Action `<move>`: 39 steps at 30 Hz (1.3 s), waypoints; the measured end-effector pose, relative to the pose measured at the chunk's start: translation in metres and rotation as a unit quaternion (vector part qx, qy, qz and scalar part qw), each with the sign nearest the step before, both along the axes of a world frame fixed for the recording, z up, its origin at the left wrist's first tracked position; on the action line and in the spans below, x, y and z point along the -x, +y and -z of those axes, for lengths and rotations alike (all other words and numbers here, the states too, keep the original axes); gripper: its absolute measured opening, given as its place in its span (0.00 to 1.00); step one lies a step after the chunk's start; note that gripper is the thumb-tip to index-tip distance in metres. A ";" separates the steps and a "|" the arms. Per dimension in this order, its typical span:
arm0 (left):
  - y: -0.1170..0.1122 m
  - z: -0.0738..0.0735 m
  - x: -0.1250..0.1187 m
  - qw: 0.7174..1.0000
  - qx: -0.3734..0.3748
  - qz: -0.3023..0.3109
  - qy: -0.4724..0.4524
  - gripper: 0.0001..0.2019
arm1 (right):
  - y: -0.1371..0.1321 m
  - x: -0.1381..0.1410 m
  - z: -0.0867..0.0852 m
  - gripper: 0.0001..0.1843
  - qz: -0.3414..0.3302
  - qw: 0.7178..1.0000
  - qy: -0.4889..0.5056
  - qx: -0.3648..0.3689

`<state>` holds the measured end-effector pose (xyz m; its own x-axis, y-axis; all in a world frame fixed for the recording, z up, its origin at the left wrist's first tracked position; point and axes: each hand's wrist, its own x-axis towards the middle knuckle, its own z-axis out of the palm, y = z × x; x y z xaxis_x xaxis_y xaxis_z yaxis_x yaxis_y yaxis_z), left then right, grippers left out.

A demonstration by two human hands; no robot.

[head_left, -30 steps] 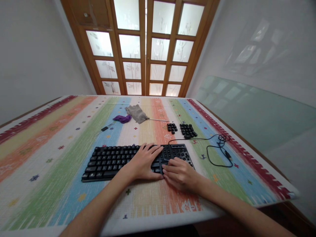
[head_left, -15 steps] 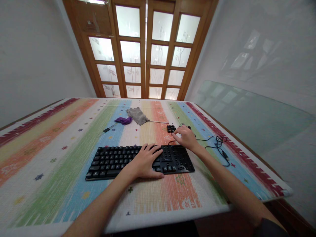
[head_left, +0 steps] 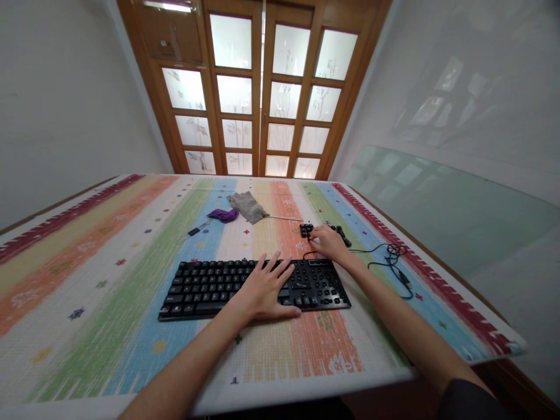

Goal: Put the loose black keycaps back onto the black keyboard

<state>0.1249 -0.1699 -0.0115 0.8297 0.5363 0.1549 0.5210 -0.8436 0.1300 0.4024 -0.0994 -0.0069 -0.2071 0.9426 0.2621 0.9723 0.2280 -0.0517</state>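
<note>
A black keyboard (head_left: 210, 291) lies on the tablecloth. Several keycaps are off its right end, leaving bare key stems. My left hand (head_left: 266, 291) rests on it with fingers spread, the thumb along its front edge. Behind the right end, loose black keycaps (head_left: 342, 234) stand in a cluster. My right hand (head_left: 329, 242) is over them, partly hiding them. Its thumb and fingertips are pinched together at what looks like a small black keycap, mostly covered by the fingers.
A grey cloth (head_left: 248, 207), a purple cloth (head_left: 224, 216) and a small black object (head_left: 193, 231) lie farther back. A thin rod (head_left: 284, 219) points from the grey cloth toward the keycaps. The coiled keyboard cable (head_left: 396, 254) lies to the right, near the table's right edge.
My right hand's fingers have drawn together at the keycaps, and more of the cluster shows on the right. My left hand stays on the keyboard, fingers spread wider. The whole view has shifted slightly.
</note>
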 end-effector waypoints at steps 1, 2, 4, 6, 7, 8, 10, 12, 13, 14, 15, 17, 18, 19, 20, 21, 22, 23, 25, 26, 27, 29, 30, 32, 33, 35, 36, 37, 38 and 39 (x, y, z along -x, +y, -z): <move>0.000 0.000 0.000 1.000 0.003 0.000 -0.001 0.51 | 0.001 0.000 0.000 0.07 -0.008 1.000 0.002 0.002; 0.000 -0.001 0.000 1.000 0.007 -0.001 -0.003 0.51 | 0.001 0.000 -0.001 0.07 -0.015 1.000 0.004 0.004; 0.001 -0.001 0.000 1.000 0.017 -0.004 -0.006 0.48 | 0.001 0.000 -0.003 0.06 -0.027 1.000 0.008 0.007; 0.002 0.000 -0.001 1.000 0.024 -0.009 -0.006 0.45 | -0.001 0.000 -0.007 0.05 -0.039 0.999 0.013 0.008; 0.002 0.001 -0.001 1.000 0.024 -0.011 -0.005 0.43 | -0.003 0.000 -0.010 0.04 -0.051 0.998 0.024 0.009; 0.001 0.002 -0.001 1.000 0.021 -0.014 -0.006 0.42 | -0.006 0.001 -0.013 0.03 -0.068 0.997 0.047 0.011; 0.001 0.003 -0.002 1.000 0.006 -0.017 -0.011 0.42 | -0.017 0.003 -0.020 0.03 -0.115 0.986 0.120 0.025; 0.000 0.004 -0.002 1.000 -0.008 -0.017 -0.017 0.44 | -0.033 0.008 -0.027 0.05 -0.167 0.964 0.200 0.058; -0.001 0.004 -0.002 1.000 -0.011 -0.016 -0.018 0.44 | -0.042 0.011 -0.030 0.06 -0.191 0.953 0.221 0.085; -0.001 0.004 -0.002 1.000 -0.009 -0.014 -0.017 0.45 | -0.052 0.014 -0.033 0.07 -0.215 0.942 0.235 0.110; 0.000 0.003 -0.002 1.000 -0.005 -0.011 -0.013 0.46 | -0.062 0.017 -0.035 0.08 -0.234 0.932 0.245 0.132; 0.001 0.002 -0.002 1.000 0.006 -0.008 0.001 0.49 | -0.080 0.024 -0.036 0.08 -0.258 0.917 0.258 0.160; 0.001 0.001 -0.002 1.000 0.012 -0.008 0.009 0.50 | -0.087 0.027 -0.036 0.08 -0.268 0.913 0.258 0.166; 0.002 0.000 -0.002 1.000 0.017 -0.008 0.017 0.50 | -0.093 0.029 -0.036 0.08 -0.276 0.911 0.256 0.169; 0.002 -0.001 -0.002 0.999 0.021 -0.008 0.023 0.50 | -0.097 0.031 -0.034 0.07 -0.282 0.910 0.252 0.169; 0.002 -0.002 -0.003 0.999 0.024 -0.009 0.028 0.50 | -0.100 0.033 -0.033 0.06 -0.286 0.911 0.245 0.166; 0.002 -0.003 -0.003 0.999 0.026 -0.010 0.032 0.50 | -0.101 0.035 -0.032 0.06 -0.290 0.913 0.236 0.163; 0.002 -0.004 -0.003 0.999 0.028 -0.011 0.035 0.51 | -0.102 0.036 -0.031 0.05 -0.294 0.915 0.225 0.159; 0.002 -0.005 -0.003 0.999 0.031 -0.012 0.039 0.51 | -0.100 0.037 -0.028 0.05 -0.304 0.917 0.207 0.155; 0.002 -0.005 -0.003 0.999 0.032 -0.012 0.039 0.51 | -0.099 0.037 -0.026 0.05 -0.310 0.915 0.204 0.155; 0.002 -0.005 -0.003 0.999 0.032 -0.011 0.038 0.51 | -0.097 0.038 -0.025 0.05 -0.316 0.913 0.207 0.158; 0.002 -0.003 -0.003 0.999 0.029 -0.008 0.030 0.50 | -0.095 0.039 -0.022 0.04 -0.319 0.909 0.217 0.160; 0.002 -0.001 -0.002 0.999 0.026 -0.007 0.024 0.50 | -0.095 0.040 -0.022 0.04 -0.319 0.909 0.218 0.159; 0.002 0.001 -0.002 1.000 0.015 -0.006 0.015 0.50 | -0.098 0.042 -0.022 0.06 -0.317 0.916 0.198 0.146; 0.001 0.002 -0.002 1.000 0.009 -0.007 0.011 0.50 | -0.101 0.043 -0.023 0.07 -0.316 0.922 0.176 0.135; 0.000 0.004 -0.002 1.000 -0.004 -0.008 0.008 0.50 | -0.111 0.046 -0.026 0.10 -0.312 0.937 0.119 0.107; -0.001 0.004 -0.002 1.000 -0.010 -0.009 0.005 0.49 | -0.117 0.048 -0.027 0.11 -0.307 0.943 0.088 0.090; -0.001 0.005 -0.002 1.000 -0.015 -0.009 0.003 0.49 | -0.124 0.051 -0.026 0.11 -0.300 0.949 0.059 0.073; -0.002 0.005 -0.002 1.000 -0.018 -0.010 0.002 0.48 | -0.131 0.053 -0.025 0.11 -0.294 0.954 0.034 0.055; -0.002 0.005 -0.002 1.000 -0.020 -0.010 0.002 0.48 | -0.138 0.055 -0.022 0.11 -0.284 0.958 0.015 0.039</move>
<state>0.1271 -0.1719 -0.0163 0.8199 0.5460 0.1722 0.5380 -0.8376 0.0945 0.3473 -0.2370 0.0156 -0.6857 0.6970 0.2098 0.6906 0.7140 -0.1152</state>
